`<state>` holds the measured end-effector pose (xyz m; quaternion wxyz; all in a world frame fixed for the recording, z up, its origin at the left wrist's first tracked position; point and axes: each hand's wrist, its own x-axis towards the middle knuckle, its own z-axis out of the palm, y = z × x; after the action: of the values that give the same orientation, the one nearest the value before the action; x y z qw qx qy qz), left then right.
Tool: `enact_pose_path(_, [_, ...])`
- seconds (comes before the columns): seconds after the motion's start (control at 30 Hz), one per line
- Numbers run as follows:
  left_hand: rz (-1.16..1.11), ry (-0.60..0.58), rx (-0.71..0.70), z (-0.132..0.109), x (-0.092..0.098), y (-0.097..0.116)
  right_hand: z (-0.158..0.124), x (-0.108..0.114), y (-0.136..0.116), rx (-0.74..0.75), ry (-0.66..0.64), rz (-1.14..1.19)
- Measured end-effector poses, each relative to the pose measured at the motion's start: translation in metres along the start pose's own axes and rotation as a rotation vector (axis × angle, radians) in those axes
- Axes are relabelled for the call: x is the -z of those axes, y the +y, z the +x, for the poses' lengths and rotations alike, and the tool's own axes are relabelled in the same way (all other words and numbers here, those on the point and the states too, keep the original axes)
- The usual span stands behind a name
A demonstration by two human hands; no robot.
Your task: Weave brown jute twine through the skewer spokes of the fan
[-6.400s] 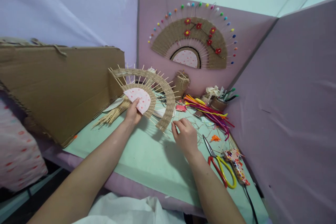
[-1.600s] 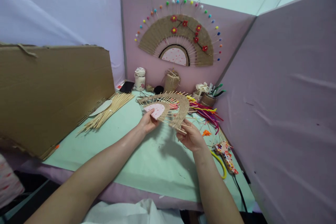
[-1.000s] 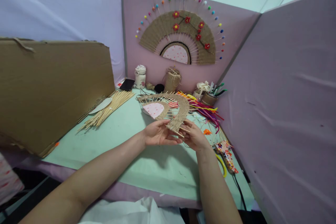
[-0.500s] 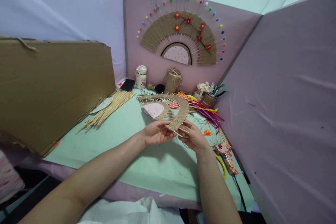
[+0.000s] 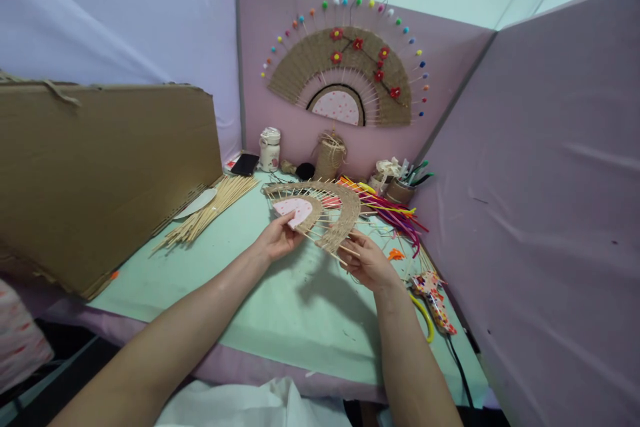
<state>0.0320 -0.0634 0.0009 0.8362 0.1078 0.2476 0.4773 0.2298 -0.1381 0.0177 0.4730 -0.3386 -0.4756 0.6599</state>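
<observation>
A half-round fan of thin sticks woven with brown twine is held up above the table, tilted. Its inner half-disc is pink with red dots. My left hand grips the near corner of that half-disc, thumb on top and fingers beneath. At the right, my right hand is closed around the stick ends and the outer twine band; some of its fingers are hidden under the fan.
A larger finished fan hangs on the back panel. Bamboo sticks lie left beside a cardboard sheet. Coloured pipe cleaners, a patterned glue gun with a cord and yellow-handled scissors lie at right. A twine-wrapped jar stands behind.
My left hand has moved left along the fan, from the end of the outer twine band to the pink half-disc. My right hand keeps its hold, and the fan stays nearly in place.
</observation>
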Motion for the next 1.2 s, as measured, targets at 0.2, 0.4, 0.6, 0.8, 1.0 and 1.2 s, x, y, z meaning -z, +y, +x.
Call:
enact_pose_path(0.2, [0.080,-0.024,-0.014,0.000,-0.002,0.007,0.008,0.003,0.010,0.165,0.285,-0.364])
enact_pose_path(0.4, [0.190,-0.018,-0.104,0.001,-0.008,0.038,0.006,-0.002,0.005,0.472,0.476,-0.706])
enact_pose_path(0.6, [0.280,0.000,-0.233,-0.002,0.002,0.059,0.005,-0.006,0.008,0.566,0.572,-0.935])
enact_pose_path(0.8, [0.239,0.000,-0.256,0.000,0.020,0.051,0.007,-0.004,0.013,0.538,0.620,-1.039])
enact_pose_path(1.0, [0.259,0.007,-0.272,0.003,0.027,0.054,0.005,-0.006,0.012,0.541,0.642,-1.099])
enact_pose_path(1.2, [0.296,0.011,-0.266,0.003,0.028,0.054,0.005,-0.005,0.013,0.589,0.627,-1.136])
